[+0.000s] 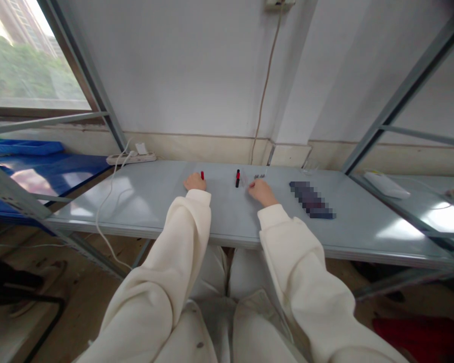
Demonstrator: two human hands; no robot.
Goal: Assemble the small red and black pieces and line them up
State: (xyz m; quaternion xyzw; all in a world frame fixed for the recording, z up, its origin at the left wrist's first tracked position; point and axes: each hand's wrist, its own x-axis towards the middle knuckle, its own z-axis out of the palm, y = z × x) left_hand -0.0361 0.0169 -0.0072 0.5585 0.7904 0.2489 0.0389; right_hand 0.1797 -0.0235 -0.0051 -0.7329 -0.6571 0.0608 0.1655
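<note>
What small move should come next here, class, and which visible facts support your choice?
Probably a slight reach forward by the right hand to the small dark pieces, if its fingers are free, which is too small to tell. Those pieces lie just beyond that hand, while the left hand already appears to hold a red piece.

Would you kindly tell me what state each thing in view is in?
Left hand: curled, seemingly gripping red piece
Red piece: upright
Right hand: fingers curled, grip unclear
Black-and-red stick: lying on table, untouched
Small metal pieces: lying beyond right hand
Dark flat object: lying flat, surface pixelated
Power strip: plugs inserted, switch unclear
White cord: hanging over table's front edge
</note>
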